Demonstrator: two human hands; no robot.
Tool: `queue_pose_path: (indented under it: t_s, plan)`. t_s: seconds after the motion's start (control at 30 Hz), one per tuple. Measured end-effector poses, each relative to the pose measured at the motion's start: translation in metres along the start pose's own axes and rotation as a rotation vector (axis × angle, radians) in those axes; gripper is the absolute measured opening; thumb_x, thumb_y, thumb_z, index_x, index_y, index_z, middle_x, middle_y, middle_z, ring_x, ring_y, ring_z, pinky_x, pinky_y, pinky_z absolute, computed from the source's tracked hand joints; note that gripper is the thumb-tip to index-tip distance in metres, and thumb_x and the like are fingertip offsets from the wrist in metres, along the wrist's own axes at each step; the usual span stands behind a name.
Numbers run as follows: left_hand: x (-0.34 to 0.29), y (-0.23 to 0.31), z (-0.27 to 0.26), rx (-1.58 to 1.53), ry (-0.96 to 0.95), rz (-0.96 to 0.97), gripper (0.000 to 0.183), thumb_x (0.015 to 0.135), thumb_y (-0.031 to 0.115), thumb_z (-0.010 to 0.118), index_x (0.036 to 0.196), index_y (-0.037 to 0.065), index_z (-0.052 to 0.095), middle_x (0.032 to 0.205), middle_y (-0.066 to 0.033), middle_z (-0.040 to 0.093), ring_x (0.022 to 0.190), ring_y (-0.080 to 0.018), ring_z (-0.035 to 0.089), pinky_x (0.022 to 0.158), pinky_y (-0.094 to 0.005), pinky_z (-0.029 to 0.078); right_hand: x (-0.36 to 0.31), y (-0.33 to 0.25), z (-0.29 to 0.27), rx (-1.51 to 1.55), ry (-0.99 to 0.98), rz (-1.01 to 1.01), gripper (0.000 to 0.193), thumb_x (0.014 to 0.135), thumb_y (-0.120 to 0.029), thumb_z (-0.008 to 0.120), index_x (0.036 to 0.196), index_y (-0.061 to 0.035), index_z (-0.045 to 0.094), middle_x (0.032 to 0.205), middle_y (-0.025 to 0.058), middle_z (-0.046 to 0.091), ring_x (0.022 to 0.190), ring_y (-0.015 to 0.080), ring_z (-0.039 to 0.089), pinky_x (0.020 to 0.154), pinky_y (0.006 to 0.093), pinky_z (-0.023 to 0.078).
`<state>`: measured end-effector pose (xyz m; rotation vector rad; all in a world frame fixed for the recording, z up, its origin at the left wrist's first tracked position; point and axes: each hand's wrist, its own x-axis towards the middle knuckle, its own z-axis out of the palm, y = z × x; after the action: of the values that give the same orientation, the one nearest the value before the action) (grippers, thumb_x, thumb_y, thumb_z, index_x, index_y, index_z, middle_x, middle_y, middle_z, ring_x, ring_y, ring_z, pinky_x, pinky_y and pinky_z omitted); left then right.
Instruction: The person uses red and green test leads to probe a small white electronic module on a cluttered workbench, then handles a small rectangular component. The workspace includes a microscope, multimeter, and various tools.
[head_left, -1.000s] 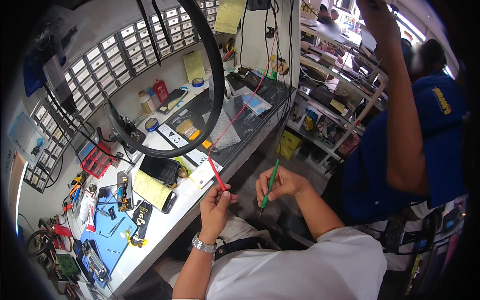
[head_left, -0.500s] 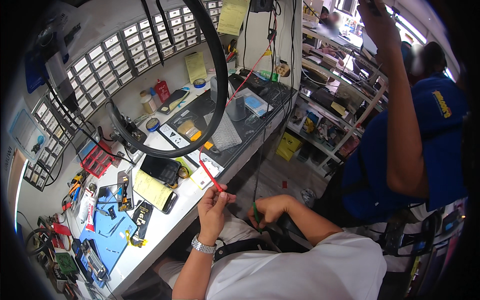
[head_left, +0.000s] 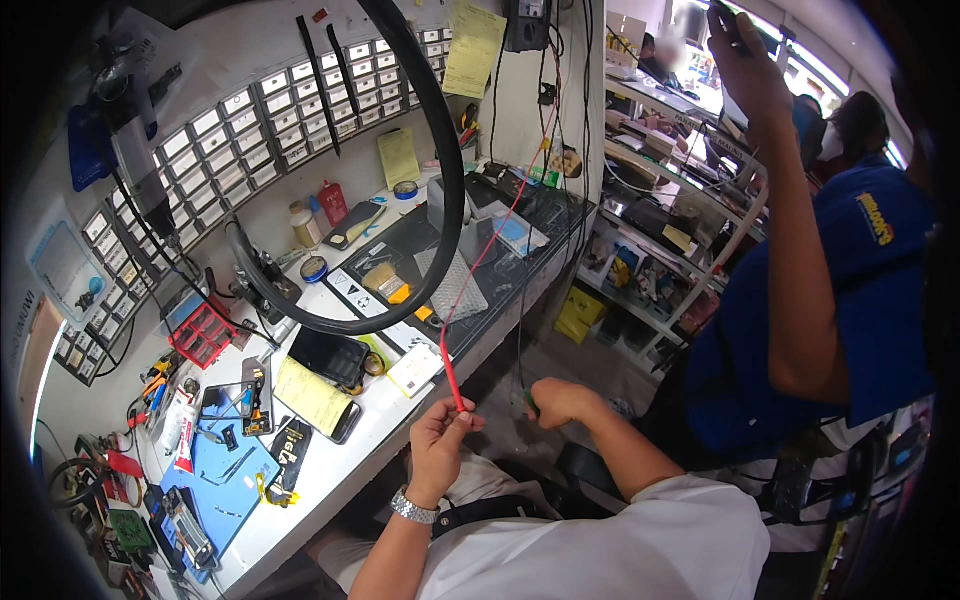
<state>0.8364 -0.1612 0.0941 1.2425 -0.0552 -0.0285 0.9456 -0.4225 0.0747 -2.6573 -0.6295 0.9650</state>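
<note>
My left hand (head_left: pixel 440 446), a watch on its wrist, pinches a red test probe (head_left: pixel 452 378) by its lower end, just off the bench's front edge. A thin red lead climbs from that probe toward a dark multimeter (head_left: pixel 527 24) hanging on the wall. Away from the bench, my right hand (head_left: pixel 565 402) is closed around a slim green probe-like stick (head_left: pixel 531 402) with a thin dark cable rising from it. Most of this stick is hidden by my fingers, and neither probe's tip can be made out.
Phones, a yellow note (head_left: pixel 312 393), a blue mat (head_left: pixel 228 478) and a red parts tray (head_left: pixel 203 335) crowd the white bench. A black ring (head_left: pixel 452 200) arches over it. At right, a person in a blue shirt (head_left: pixel 790 330) stands close, one arm raised; shelves (head_left: pixel 690 235) rise behind.
The view has shifted slightly. My right hand has risen and turned, so less of the green stick shows. In my left hand, the red probe now stands more upright.
</note>
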Motion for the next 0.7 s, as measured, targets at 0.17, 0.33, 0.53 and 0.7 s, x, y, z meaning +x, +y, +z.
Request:
queue_pose_path:
  t_s: [0.17, 0.33, 0.53, 0.7]
  plan:
    - [-0.006, 0.002, 0.003, 0.070, -0.079, -0.044, 0.018, 0.103, 0.003, 0.063, 0.113, -0.007, 0.074, 0.093, -0.0072, 0.076, 0.086, -0.0120, 0.073, 0.082, -0.0282, 0.059, 0.007, 0.017, -0.045, -0.031, 0.382, 0.349, 0.045, 0.073, -0.008, 0.080, 0.116, 0.0021, 0.077, 0.110, 0.0270, 0.078, 0.110, 0.0438, 0.076, 0.095, 0.0474, 0.061]
    - [-0.008, 0.009, 0.010, 0.197, -0.115, -0.061, 0.018, 0.101, 0.004, 0.063, 0.110, -0.008, 0.075, 0.088, -0.0062, 0.075, 0.081, -0.0110, 0.073, 0.078, -0.0276, 0.059, 0.010, 0.036, -0.147, 0.349, 1.201, 0.059, 0.033, 0.092, -0.004, 0.068, 0.124, -0.0002, 0.073, 0.115, 0.0255, 0.078, 0.113, 0.0431, 0.075, 0.101, 0.0479, 0.058]
    - [-0.015, 0.020, 0.018, 0.279, -0.108, -0.084, 0.018, 0.102, 0.004, 0.060, 0.108, -0.006, 0.074, 0.084, -0.0019, 0.068, 0.081, -0.0110, 0.070, 0.081, -0.0303, 0.060, 0.056, 0.100, -0.333, 0.567, 1.512, -0.003, 0.034, 0.100, -0.019, 0.071, 0.127, 0.0001, 0.077, 0.110, 0.0192, 0.082, 0.099, 0.0319, 0.081, 0.093, 0.0421, 0.061]
    - [-0.014, 0.025, 0.018, 0.295, -0.099, -0.054, 0.018, 0.102, 0.004, 0.060, 0.108, -0.006, 0.073, 0.084, -0.0025, 0.069, 0.081, -0.0118, 0.071, 0.080, -0.0294, 0.059, 0.115, 0.139, -0.352, 0.775, 1.240, -0.037, 0.047, 0.088, -0.011, 0.082, 0.133, 0.0003, 0.075, 0.109, 0.0127, 0.081, 0.097, 0.0211, 0.076, 0.082, 0.0369, 0.059]
